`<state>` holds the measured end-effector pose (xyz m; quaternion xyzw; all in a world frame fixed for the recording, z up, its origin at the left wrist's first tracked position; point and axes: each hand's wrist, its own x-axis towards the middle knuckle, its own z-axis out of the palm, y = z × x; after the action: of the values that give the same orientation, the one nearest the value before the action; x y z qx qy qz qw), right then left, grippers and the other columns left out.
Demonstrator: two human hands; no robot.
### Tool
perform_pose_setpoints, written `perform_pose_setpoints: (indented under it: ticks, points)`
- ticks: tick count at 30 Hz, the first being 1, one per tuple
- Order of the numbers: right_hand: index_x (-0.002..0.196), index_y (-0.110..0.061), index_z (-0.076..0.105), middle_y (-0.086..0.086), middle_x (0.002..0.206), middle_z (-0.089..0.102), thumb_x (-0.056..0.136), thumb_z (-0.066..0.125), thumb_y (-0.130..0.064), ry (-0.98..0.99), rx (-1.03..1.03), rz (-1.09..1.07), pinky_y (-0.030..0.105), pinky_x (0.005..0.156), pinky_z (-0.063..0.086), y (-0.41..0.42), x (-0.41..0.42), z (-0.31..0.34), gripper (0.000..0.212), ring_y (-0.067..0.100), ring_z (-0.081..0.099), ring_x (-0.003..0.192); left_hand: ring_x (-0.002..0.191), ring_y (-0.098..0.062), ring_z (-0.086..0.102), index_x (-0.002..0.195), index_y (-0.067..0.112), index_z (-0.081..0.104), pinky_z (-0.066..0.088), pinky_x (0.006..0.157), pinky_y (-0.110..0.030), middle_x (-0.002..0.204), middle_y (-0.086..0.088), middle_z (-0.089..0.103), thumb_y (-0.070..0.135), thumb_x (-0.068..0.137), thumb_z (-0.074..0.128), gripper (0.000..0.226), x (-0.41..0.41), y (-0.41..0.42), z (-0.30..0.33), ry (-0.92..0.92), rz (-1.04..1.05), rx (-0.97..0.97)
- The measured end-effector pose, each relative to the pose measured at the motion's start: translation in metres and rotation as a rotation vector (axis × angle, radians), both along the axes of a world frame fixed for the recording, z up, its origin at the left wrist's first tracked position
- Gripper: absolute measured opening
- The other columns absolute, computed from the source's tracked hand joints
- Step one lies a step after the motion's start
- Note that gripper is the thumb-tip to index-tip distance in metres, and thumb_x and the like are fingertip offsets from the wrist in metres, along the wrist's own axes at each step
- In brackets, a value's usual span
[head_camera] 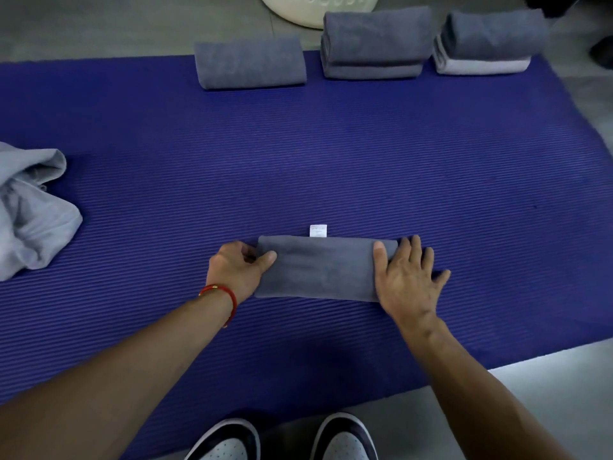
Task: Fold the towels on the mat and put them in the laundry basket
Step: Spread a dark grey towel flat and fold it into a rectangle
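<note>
A dark grey folded towel (320, 267) with a white label at its far edge lies on the purple mat (331, 167), near the front. My left hand (237, 268) grips its left end, thumb on top and fingers curled under. At the towel's right end lies my right hand (409, 280), its thumb on the cloth and its fingers spread flat on the mat. Along the mat's far edge sit a single folded grey towel (250, 63), a stack of folded grey towels (374, 44) and another stack (487, 44) with a lighter towel at the bottom. The white laundry basket (298, 11) stands beyond the mat.
A crumpled light grey towel (33, 210) lies at the mat's left edge. Grey floor (547, 386) surrounds the mat. My two shoes (285, 439) stand at the mat's near edge. A dark object (602, 54) sits at the far right.
</note>
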<state>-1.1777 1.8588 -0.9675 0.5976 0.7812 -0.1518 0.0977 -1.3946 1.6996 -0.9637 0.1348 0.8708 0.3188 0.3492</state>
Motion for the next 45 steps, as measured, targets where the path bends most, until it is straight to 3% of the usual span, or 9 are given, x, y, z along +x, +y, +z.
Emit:
perform_pose_setpoints:
  ticks: [4,10,14,20,26,29,36,40,45]
  points:
    - [0.136,-0.001,0.052,0.019,0.156,0.039,0.102,0.014,-0.065,-0.026,0.047,0.010,0.068,0.116,0.025,-0.016,0.001,0.008,0.082,0.038,0.035,0.143,0.085,-0.021,0.071,0.092,0.015,0.071,0.061,0.083,-0.042,0.091,-0.006,0.074,0.041,0.091,0.072,0.026,-0.005,0.009,0.004,-0.104,-0.069,-0.064]
    - [0.126,-0.011,0.058,0.004,0.130,0.058,0.096,0.047,-0.063,0.363,-0.141,-0.190,0.055,0.112,0.036,-0.014,0.007,0.021,0.061,0.029,0.049,0.130,0.097,-0.015,0.069,0.108,0.019,0.071,0.058,0.086,-0.035,0.104,0.001,0.074,0.040,0.094,0.071,0.025,-0.006,0.002,0.028,-0.183,-0.122,0.026]
    - [0.111,-0.020,0.066,-0.005,0.104,0.075,0.087,0.065,-0.054,0.820,-0.443,-0.434,0.036,0.085,0.056,0.001,-0.005,0.045,0.041,0.015,0.071,0.099,0.091,-0.014,0.075,0.102,0.015,0.072,0.060,0.079,-0.031,0.095,0.001,0.079,0.035,0.091,0.076,0.023,-0.012,-0.015,0.062,-0.282,-0.047,0.208]
    - [0.121,-0.018,0.066,-0.001,0.110,0.077,0.083,0.079,-0.040,1.043,-0.640,-0.342,0.039,0.084,0.060,0.052,-0.081,0.100,0.045,0.020,0.074,0.100,0.093,-0.024,0.070,0.102,0.013,0.061,0.061,0.073,-0.037,0.099,-0.008,0.073,0.034,0.077,0.081,0.038,-0.089,-0.005,0.134,-0.416,0.018,0.353]
    - [0.118,-0.038,0.061,-0.017,0.114,0.060,0.095,0.061,-0.052,0.993,-0.423,-0.019,0.029,0.071,0.046,0.108,-0.161,0.178,0.026,0.004,0.058,0.101,0.092,-0.021,0.068,0.125,0.008,0.065,0.061,0.071,-0.039,0.108,-0.008,0.068,0.024,0.095,0.068,0.034,-0.162,0.056,0.213,-0.491,0.064,0.230]
    - [0.114,-0.034,0.064,-0.016,0.113,0.063,0.099,0.056,-0.051,0.987,-0.386,0.064,0.028,0.079,0.045,0.133,-0.188,0.222,0.024,0.006,0.058,0.105,0.082,-0.018,0.065,0.109,0.015,0.065,0.056,0.069,-0.037,0.095,-0.003,0.068,0.023,0.100,0.061,0.013,-0.182,0.077,0.268,-0.506,0.060,0.187]
    - [0.110,-0.024,0.066,-0.006,0.112,0.071,0.103,0.056,-0.039,0.928,-0.619,0.055,0.028,0.086,0.051,0.144,-0.218,0.330,0.019,0.007,0.064,0.099,0.087,-0.019,0.063,0.119,0.014,0.064,0.057,0.068,-0.038,0.096,-0.004,0.066,0.029,0.098,0.063,0.026,-0.188,0.057,0.378,-0.511,0.144,0.314]
    - [0.110,-0.017,0.072,-0.001,0.108,0.077,0.104,0.054,-0.036,0.933,-0.722,-0.001,0.038,0.098,0.053,0.148,-0.226,0.345,0.027,0.017,0.069,0.105,0.096,-0.024,0.061,0.120,0.009,0.064,0.058,0.079,-0.045,0.109,-0.010,0.063,0.024,0.098,0.064,0.027,-0.189,0.044,0.385,-0.542,0.173,0.343]
    - [0.112,-0.020,0.073,-0.002,0.110,0.077,0.105,0.053,-0.038,0.865,-0.735,0.031,0.038,0.094,0.055,0.154,-0.235,0.325,0.028,0.017,0.069,0.106,0.095,-0.028,0.067,0.113,0.006,0.070,0.060,0.072,-0.043,0.102,-0.012,0.072,0.025,0.094,0.071,0.027,-0.198,0.045,0.357,-0.482,0.242,0.321]
